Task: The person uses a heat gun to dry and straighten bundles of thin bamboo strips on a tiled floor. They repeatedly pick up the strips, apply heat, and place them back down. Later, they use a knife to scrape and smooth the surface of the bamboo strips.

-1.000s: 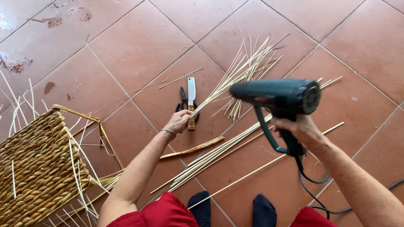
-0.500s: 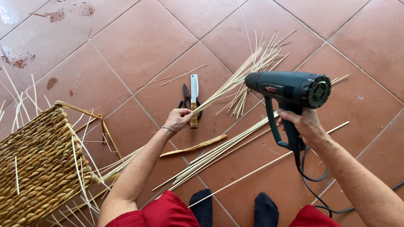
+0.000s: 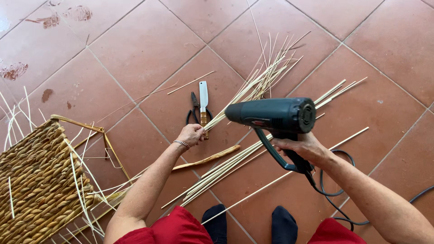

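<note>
Head view: my right hand point(image 3: 304, 148) is closed around the heat gun point(image 3: 273, 116), nozzle now nearer the reeds point(image 3: 253, 92) at 12 o'clock. My left hand point(image 3: 191, 134) is closed on the knife point(image 3: 204, 108) handle; pliers point(image 3: 194, 108) lie at its 9 o'clock, the woven basket point(image 3: 38, 180) farther off.

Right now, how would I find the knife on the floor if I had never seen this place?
Start at the big dark heat gun in the right hand, then look left to the left hand on the tiled floor. The knife lies just above that hand, beside black pliers. Only it has a flat pale blade and a brown handle.
</note>
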